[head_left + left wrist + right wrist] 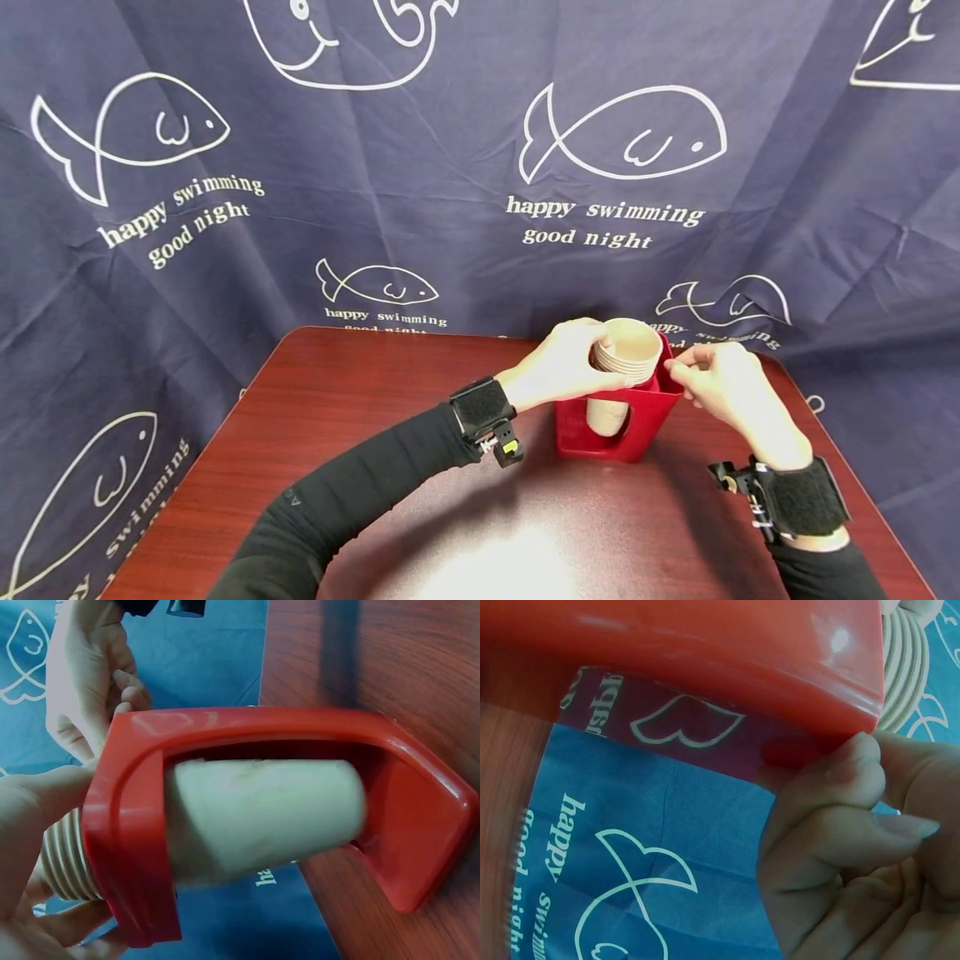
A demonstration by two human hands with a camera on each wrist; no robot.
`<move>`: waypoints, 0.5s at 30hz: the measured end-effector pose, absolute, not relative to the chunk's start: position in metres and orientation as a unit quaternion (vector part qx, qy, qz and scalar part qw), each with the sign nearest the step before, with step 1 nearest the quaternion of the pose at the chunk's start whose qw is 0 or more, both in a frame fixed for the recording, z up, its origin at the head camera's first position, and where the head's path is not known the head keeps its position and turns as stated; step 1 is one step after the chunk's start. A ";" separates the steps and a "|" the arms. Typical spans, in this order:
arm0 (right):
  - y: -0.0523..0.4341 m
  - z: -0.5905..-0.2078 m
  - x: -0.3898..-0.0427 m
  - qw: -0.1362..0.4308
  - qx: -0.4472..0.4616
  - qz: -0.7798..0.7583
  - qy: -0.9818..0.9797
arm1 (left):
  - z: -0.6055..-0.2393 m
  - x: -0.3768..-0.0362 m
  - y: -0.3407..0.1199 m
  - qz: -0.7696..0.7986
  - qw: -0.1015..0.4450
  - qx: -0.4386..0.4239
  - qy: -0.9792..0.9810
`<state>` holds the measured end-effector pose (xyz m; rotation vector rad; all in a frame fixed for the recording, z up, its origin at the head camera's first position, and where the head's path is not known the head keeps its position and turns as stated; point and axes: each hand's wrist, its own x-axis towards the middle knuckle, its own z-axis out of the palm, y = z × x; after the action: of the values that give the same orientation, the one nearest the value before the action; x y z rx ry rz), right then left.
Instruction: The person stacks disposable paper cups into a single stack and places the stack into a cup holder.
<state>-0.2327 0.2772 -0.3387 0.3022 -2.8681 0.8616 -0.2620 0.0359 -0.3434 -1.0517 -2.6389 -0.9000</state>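
Note:
A stack of paper cups (pixel 628 350) sits inside a red plastic holder (pixel 592 446), its rims above the top edge and its lower part showing through the front opening. My left hand (pixel 564 360) grips the stack by the rims, thumb and fingers on either side. With thumb and fingers, my right hand (pixel 716 379) pinches the top right edge of the holder. In the left wrist view the pale side of the cups (pixel 262 817) shows through the cutout. The right wrist view has the right fingers (pixel 817 787) curled at the holder's corner.
The holder stands on a reddish-brown wooden table (pixel 360 375) towards its back right. Behind the table hangs a blue cloth (pixel 450 167) printed with white fish and lettering. Both wrists wear black straps with small cameras.

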 end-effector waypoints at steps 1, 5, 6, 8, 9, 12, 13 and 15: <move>0.277 -0.339 -0.233 0.067 0.101 0.287 -0.950 | -0.344 -0.262 0.036 -0.293 0.080 -0.353 -0.885; 0.277 -0.339 -0.233 0.072 0.105 0.290 -0.949 | -0.343 -0.260 0.037 -0.264 0.069 -0.365 -0.890; 0.277 -0.339 -0.233 0.072 0.105 0.289 -0.949 | -0.342 -0.260 0.037 -0.260 0.064 -0.368 -0.890; 0.277 -0.338 -0.233 0.072 0.106 0.288 -0.949 | -0.342 -0.260 0.037 -0.256 0.058 -0.374 -0.890; 0.277 -0.338 -0.233 0.071 0.106 0.288 -0.949 | -0.342 -0.260 0.037 -0.256 0.055 -0.378 -0.888; 0.277 -0.338 -0.233 0.068 0.106 0.288 -0.949 | -0.342 -0.259 0.035 -0.261 0.053 -0.387 -0.883; 0.277 -0.338 -0.234 0.067 0.106 0.287 -0.950 | -0.342 -0.259 0.035 -0.262 0.054 -0.390 -0.881; 0.278 -0.339 -0.234 0.066 0.106 0.287 -0.950 | -0.341 -0.257 0.033 -0.266 0.054 -0.394 -0.878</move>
<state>-0.2339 0.2775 -0.3387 0.3188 -2.8650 0.8649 -0.2574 0.0334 -0.3408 -1.1977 -2.6677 -0.8084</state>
